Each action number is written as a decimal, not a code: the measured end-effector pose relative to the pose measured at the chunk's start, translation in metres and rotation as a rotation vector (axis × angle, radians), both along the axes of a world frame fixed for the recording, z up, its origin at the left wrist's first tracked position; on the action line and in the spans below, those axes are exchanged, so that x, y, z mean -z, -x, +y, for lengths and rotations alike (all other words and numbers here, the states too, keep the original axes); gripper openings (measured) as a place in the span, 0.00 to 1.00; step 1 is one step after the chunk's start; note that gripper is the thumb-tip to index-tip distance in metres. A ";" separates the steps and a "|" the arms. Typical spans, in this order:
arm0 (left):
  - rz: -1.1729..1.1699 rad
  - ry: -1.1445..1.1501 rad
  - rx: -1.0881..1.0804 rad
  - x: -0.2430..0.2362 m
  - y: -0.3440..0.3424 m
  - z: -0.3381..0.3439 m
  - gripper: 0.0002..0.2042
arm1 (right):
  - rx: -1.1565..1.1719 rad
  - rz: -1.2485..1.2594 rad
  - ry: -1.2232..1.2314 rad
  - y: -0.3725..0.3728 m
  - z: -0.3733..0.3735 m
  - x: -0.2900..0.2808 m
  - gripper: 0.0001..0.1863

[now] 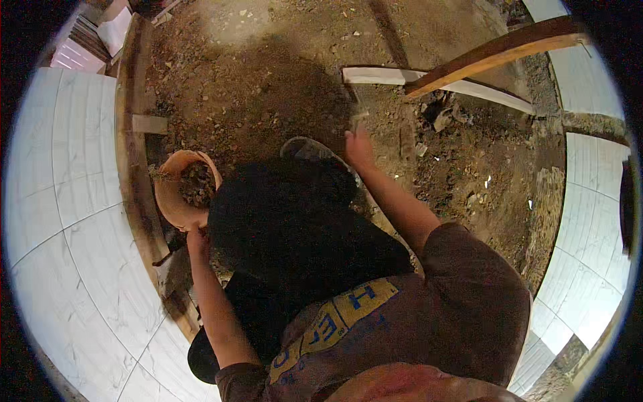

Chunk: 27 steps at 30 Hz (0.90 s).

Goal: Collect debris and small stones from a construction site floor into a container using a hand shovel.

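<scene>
— Where are the hands?
— The left hand (196, 239) grips the rim of an orange bowl (175, 194) of soil at nine o'clock. The right hand (358, 147) closes on a small tool (357, 120) at twelve o'clock.
— What's around?
— White tiles (60, 201) left, behind a wooden edging (137, 181). Planks (469, 67) lie at one o'clock. A dark-trousered knee and shoe (309, 149) block the middle of the dirt floor (268, 80).

shirt print (341, 315) — yellow rectangular patch, blue lettering | lower centre, on brown shirt | no packages, signs, screens
</scene>
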<state>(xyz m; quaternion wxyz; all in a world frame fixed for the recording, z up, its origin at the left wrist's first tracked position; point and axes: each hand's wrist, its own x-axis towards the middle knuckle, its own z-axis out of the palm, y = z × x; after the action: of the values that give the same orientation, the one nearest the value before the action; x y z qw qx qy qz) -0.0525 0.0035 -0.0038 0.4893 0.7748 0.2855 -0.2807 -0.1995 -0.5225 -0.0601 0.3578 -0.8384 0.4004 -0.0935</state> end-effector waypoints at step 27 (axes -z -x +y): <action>-0.009 0.132 -0.099 -0.017 0.011 -0.018 0.20 | -0.432 0.040 -0.109 -0.061 0.034 0.022 0.28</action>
<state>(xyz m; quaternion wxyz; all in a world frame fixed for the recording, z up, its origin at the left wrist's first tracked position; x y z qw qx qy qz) -0.0637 -0.0147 0.0130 0.5539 0.7270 0.3022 -0.2709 -0.1382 -0.4880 -0.0820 0.4062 -0.8859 0.2229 0.0238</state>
